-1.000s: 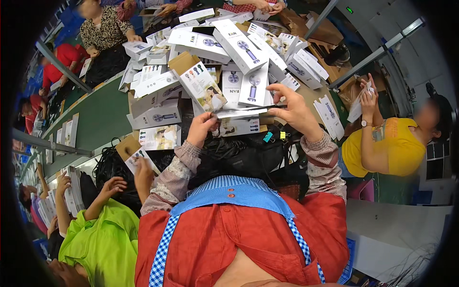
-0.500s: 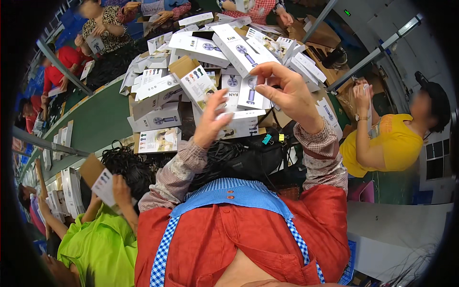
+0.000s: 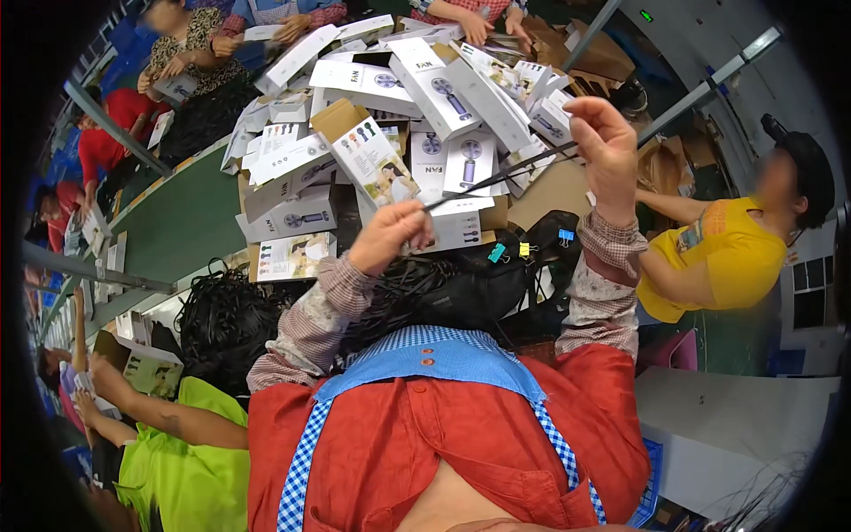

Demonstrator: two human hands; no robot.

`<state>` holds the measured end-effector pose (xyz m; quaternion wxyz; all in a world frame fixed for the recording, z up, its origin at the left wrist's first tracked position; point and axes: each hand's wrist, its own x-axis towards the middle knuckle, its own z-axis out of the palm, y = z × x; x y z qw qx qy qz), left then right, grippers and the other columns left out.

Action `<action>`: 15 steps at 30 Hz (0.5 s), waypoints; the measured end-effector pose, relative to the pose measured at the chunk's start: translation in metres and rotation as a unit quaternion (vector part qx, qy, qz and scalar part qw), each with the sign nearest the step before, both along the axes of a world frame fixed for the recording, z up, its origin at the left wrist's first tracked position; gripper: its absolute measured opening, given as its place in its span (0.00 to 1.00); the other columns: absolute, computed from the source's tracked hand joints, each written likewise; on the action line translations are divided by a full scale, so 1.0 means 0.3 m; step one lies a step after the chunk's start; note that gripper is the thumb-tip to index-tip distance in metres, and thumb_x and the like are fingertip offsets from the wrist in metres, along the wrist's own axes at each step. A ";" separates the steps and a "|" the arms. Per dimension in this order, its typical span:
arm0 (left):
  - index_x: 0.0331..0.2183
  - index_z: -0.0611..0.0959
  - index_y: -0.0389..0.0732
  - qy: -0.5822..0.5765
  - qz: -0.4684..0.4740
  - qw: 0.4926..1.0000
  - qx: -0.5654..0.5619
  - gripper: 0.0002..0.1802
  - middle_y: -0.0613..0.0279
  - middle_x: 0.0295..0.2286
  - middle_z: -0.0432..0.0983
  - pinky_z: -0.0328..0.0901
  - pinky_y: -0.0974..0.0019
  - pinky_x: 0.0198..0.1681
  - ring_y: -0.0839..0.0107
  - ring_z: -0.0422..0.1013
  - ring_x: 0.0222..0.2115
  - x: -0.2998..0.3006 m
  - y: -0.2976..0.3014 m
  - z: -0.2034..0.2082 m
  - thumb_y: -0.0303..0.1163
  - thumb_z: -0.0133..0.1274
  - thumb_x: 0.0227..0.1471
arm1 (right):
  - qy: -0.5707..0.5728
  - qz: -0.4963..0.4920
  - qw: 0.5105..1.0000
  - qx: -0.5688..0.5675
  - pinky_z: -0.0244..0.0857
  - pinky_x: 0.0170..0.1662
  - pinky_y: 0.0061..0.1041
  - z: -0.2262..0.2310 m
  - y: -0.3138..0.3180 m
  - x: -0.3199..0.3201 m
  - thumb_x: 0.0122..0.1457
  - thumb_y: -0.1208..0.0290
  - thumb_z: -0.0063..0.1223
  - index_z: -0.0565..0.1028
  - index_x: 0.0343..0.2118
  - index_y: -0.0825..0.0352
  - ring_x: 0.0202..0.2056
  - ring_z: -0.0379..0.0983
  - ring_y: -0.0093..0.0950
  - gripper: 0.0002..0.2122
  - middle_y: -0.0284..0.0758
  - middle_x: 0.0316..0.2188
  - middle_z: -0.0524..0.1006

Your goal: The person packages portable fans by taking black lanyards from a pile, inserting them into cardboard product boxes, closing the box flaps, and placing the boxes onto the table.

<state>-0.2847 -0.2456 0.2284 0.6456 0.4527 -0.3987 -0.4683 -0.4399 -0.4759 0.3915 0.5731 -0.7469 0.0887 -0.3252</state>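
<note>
A thin black strap [image 3: 498, 179] is stretched between my two hands, slanting up to the right above a heap of white fan boxes [image 3: 434, 84]. My left hand [image 3: 391, 235] pinches its lower end in front of an open box [image 3: 370, 161] with a brown cardboard flap. At the upper end, the raised right hand [image 3: 606, 149] has thumb and fingers closed on the strap. Dark tangled straps [image 3: 226, 310] lie to the left of my left forearm, with more in front of my apron.
A black bag [image 3: 479, 293] sits close to me, beside green, yellow and blue binder clips [image 3: 566, 237]. A metal post [image 3: 709, 84] crosses at the right. Co-workers sit around the green table [image 3: 164, 222], one in yellow [image 3: 736, 257] at right, another in lime green [image 3: 191, 452] at left.
My hands have moved apart, the right one up and rightward, and the black strap now spans them. A co-worker across the table has laid a long box on the heap.
</note>
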 end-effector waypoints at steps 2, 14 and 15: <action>0.26 0.74 0.36 0.054 0.021 0.998 -0.028 0.14 0.65 0.24 0.70 0.61 0.75 0.32 0.78 0.65 0.25 0.034 -0.001 0.014 0.34 0.40 0.59 | 0.006 0.035 0.999 -0.005 0.61 0.32 0.11 -0.137 -0.036 0.029 0.45 0.79 0.54 0.70 0.44 0.67 0.31 0.65 0.15 0.19 0.30 0.36 0.75; 0.28 0.72 0.37 0.282 0.050 0.953 -0.100 0.11 0.61 0.26 0.69 0.64 0.63 0.41 0.67 0.68 0.32 0.121 0.034 0.095 0.33 0.42 0.58 | 0.204 0.227 0.943 0.134 0.58 0.32 0.17 -0.529 0.368 0.173 0.54 0.69 0.52 0.74 0.29 0.69 0.26 0.63 0.17 0.08 0.25 0.21 0.69; 0.27 0.72 0.37 0.284 0.062 0.953 -0.083 0.11 0.60 0.28 0.70 0.64 0.62 0.44 0.66 0.69 0.34 0.127 0.043 0.091 0.33 0.42 0.58 | 0.195 0.204 0.953 0.113 0.56 0.29 0.16 -0.541 0.336 0.147 0.56 0.68 0.48 0.74 0.30 0.70 0.23 0.61 0.15 0.09 0.23 0.19 0.68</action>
